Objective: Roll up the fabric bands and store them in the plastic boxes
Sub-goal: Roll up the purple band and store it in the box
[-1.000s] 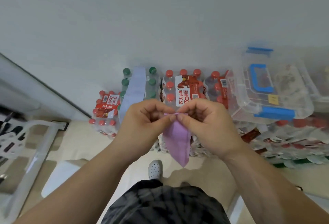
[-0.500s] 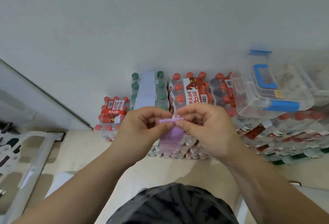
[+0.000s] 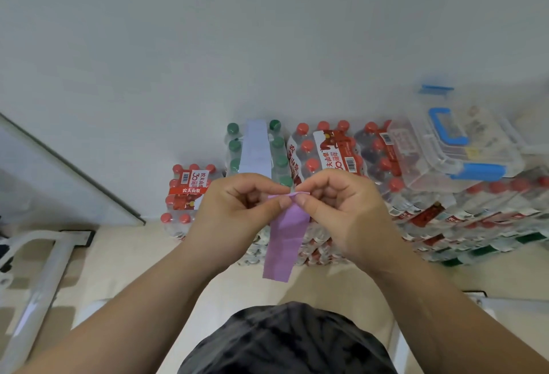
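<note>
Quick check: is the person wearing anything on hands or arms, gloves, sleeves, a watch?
No. The left hand and right hand are bare, no gloves or rings showing. The forearms are uncovered to the frame edge, no watch. Below them shows a dark checked garment.

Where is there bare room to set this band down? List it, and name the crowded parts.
Bare floor lies between the white frame and the bottle packs, and again right of the hanging purple band, below the stacked packs. Along the wall it is crowded: packs side by side, a plastic box on top.
</note>
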`<state>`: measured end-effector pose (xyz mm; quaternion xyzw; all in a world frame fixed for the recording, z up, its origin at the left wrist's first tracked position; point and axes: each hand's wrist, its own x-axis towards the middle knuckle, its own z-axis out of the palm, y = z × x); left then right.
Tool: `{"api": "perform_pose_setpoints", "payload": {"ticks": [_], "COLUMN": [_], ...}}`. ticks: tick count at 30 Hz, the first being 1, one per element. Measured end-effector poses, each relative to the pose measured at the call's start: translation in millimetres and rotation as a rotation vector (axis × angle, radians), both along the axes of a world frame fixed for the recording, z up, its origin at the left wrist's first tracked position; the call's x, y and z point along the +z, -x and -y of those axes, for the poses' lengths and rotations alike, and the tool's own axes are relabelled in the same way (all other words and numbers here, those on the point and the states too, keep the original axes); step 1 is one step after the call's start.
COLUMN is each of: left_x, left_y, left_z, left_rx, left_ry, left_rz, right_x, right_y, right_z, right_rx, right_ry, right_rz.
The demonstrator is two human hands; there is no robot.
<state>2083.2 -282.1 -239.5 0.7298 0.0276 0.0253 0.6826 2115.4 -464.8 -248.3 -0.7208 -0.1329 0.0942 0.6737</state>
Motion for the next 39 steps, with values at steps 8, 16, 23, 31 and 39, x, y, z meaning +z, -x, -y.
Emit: {"api": "perform_pose_setpoints", "payload": {"ticks": [8, 16, 23, 31, 39], "left_x": [3, 8, 12, 13, 13], "left_y": [1, -5, -10, -13, -13], "left_z": [6, 22, 38, 48, 46], "left_rx": [0.009, 0.014, 0.005, 0.029, 0.004], "left_ry": [-0.035, -0.055, 0.035, -0.107, -0.408], "left_rz": [-0.010, -0.002, -0.071, -0.074, 0.089], "right_x": [-1, 2, 1, 4, 7], "right_y": [0, -9, -18, -24, -27], "right_z": [6, 25, 41, 50, 51], "right_rx": [0.078, 0.091, 0.068, 0.061, 0.082], "right_ry": [-0.005, 0.002, -0.002, 0.031, 0.041], "right_rz": [0.030, 0.051, 0.053, 0.040, -0.079]}}
